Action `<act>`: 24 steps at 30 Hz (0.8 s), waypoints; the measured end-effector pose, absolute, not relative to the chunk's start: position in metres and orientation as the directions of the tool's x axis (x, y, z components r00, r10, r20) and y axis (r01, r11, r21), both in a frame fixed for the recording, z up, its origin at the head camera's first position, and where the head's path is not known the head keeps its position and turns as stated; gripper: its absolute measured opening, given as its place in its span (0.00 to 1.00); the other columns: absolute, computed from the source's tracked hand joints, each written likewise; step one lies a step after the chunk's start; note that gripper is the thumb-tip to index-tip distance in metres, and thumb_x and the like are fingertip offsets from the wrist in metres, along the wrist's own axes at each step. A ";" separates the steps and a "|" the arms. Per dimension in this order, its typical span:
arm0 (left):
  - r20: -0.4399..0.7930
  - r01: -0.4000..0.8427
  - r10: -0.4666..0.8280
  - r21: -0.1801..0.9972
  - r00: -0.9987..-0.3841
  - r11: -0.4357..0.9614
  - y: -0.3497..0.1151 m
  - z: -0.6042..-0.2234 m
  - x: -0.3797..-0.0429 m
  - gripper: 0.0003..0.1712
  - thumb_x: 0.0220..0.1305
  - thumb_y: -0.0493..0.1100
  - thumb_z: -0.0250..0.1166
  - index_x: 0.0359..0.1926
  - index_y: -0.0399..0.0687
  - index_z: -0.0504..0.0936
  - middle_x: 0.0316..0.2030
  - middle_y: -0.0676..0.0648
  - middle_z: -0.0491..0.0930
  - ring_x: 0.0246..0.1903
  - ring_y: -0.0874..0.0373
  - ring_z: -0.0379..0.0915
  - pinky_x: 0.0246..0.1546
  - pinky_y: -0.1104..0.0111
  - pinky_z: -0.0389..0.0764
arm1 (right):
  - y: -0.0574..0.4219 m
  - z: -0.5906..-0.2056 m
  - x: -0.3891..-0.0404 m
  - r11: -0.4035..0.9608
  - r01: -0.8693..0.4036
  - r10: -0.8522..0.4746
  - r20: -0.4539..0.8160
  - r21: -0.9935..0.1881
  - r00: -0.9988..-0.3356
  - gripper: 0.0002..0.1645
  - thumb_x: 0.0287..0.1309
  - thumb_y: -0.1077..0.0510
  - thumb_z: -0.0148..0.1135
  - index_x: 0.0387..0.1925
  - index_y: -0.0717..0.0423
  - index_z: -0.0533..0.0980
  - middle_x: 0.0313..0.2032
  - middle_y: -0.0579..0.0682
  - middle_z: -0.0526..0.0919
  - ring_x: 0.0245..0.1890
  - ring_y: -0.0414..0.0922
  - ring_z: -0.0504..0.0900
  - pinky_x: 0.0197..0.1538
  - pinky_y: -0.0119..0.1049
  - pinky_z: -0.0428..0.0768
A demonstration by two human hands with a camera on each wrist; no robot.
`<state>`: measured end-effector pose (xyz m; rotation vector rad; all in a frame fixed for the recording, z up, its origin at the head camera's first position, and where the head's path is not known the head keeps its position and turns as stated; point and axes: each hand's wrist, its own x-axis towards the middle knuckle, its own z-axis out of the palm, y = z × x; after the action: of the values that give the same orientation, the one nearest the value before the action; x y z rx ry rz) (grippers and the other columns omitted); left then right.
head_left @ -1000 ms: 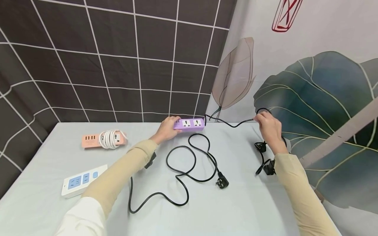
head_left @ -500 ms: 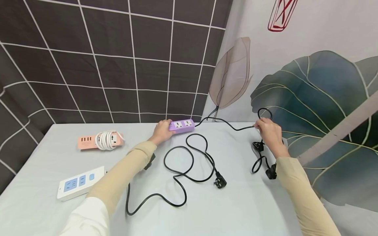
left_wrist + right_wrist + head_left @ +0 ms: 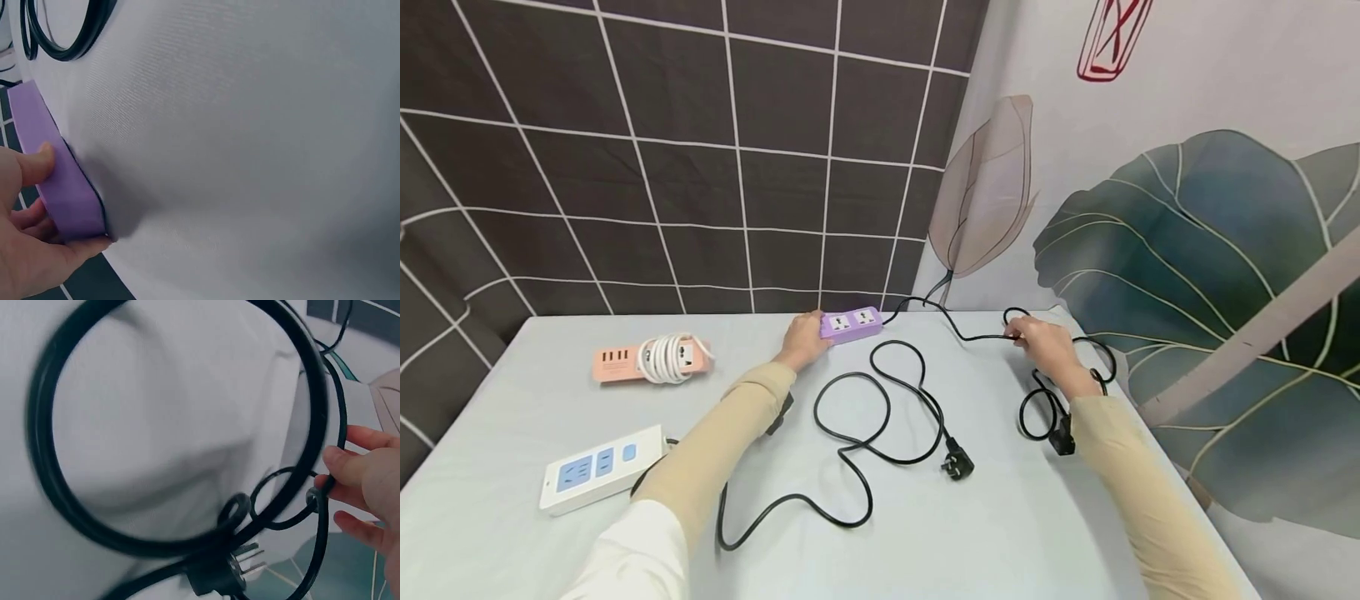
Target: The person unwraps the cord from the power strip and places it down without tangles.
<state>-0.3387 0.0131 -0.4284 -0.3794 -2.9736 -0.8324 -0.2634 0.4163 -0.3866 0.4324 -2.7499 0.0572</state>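
Observation:
My left hand (image 3: pixel 803 340) grips the left end of a purple power strip (image 3: pixel 852 325) near the table's back edge. In the left wrist view, the thumb and fingers (image 3: pixel 39 164) lie around the strip's end. A thin black cord (image 3: pixel 981 337) runs from the strip's right end to my right hand (image 3: pixel 1051 348). The right thumb and fingers pinch this cord (image 3: pixel 342 406), as the right wrist view shows. Loops of the cord hang and lie around that hand, and a black plug (image 3: pixel 1063 435) is below it. Part of the looped cord is hidden behind the right wrist.
Another black cord lies in loose loops mid-table, ending in a plug (image 3: pixel 957 460). At left are a white power strip (image 3: pixel 606 469) with blue sockets and an orange power strip (image 3: pixel 617 364) wrapped in white cord (image 3: pixel 662 358). Patterned cloth walls stand behind and right.
The left hand has shifted the purple strip slightly left. The right hand has moved left and lower with the cord, whose loops beneath it have shifted too.

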 end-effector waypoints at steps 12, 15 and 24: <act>-0.015 0.206 0.238 0.448 -0.971 0.870 0.012 -0.423 -0.339 0.34 0.58 0.39 0.65 0.65 0.36 0.65 0.57 0.32 0.74 0.57 0.40 0.71 0.60 0.55 0.71 | 0.407 -0.397 -0.268 0.959 -0.279 -0.274 0.084 -0.055 -0.958 0.11 0.54 0.65 0.66 0.40 0.53 0.81 0.36 0.51 0.86 0.37 0.51 0.83 0.39 0.48 0.79; -0.033 0.199 0.239 0.450 -0.970 0.870 0.012 -0.422 -0.337 0.34 0.59 0.40 0.64 0.65 0.37 0.64 0.59 0.31 0.72 0.59 0.39 0.69 0.61 0.54 0.69 | 0.405 -0.399 -0.268 0.958 -0.276 -0.272 0.061 -0.077 -0.961 0.11 0.55 0.65 0.65 0.41 0.54 0.81 0.37 0.53 0.86 0.38 0.52 0.83 0.40 0.49 0.78; -0.074 0.222 0.277 0.419 -0.958 0.880 0.010 -0.422 -0.330 0.39 0.62 0.42 0.60 0.71 0.38 0.56 0.73 0.33 0.49 0.74 0.38 0.39 0.69 0.42 0.50 | 0.398 -0.401 -0.267 0.959 -0.231 -0.228 0.036 -0.166 -0.973 0.17 0.61 0.62 0.60 0.53 0.58 0.78 0.47 0.60 0.83 0.45 0.55 0.82 0.46 0.52 0.78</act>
<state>-0.3299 0.0104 -0.4221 -0.4230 -3.1738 -0.6825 -0.2670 0.3978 -0.4007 0.3630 -3.0922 0.2650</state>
